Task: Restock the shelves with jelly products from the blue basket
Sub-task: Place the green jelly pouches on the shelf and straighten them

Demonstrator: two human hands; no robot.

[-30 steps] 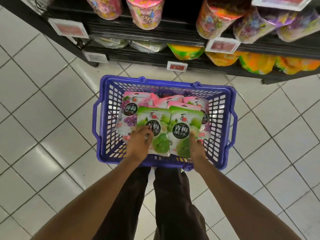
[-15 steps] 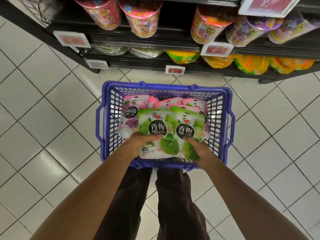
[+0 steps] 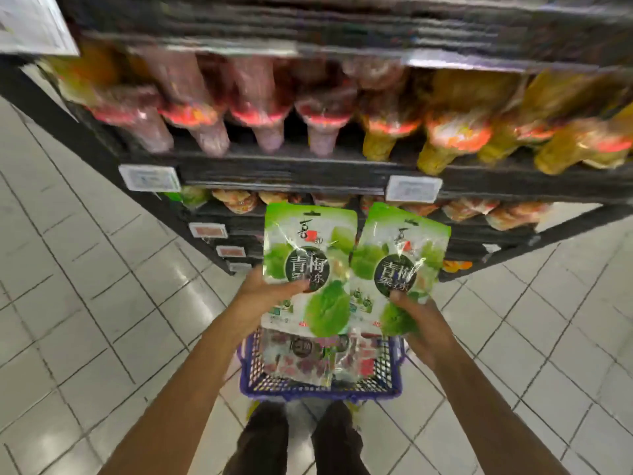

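Note:
I hold two green jelly pouches upright in front of the shelves. My left hand (image 3: 263, 293) grips the left green pouch (image 3: 310, 255) by its lower left side, thumb across the front. My right hand (image 3: 419, 317) grips the right green pouch (image 3: 399, 265) at its bottom edge. Below them on the floor stands the blue basket (image 3: 322, 392), with pink and purple jelly pouches (image 3: 305, 361) still lying inside. The two held pouches hide the basket's far half.
A black shelf unit (image 3: 308, 166) rises ahead, blurred. One tier carries pink and yellow jelly bags (image 3: 325, 111); a lower tier holds orange packs (image 3: 469, 209). White price tags (image 3: 412, 188) line the shelf edges. White tiled floor (image 3: 85, 303) spreads left and right.
Both hands have lifted the two green pouches out of the basket and up toward the shelves. The view has tilted upward, so higher shelf tiers now show.

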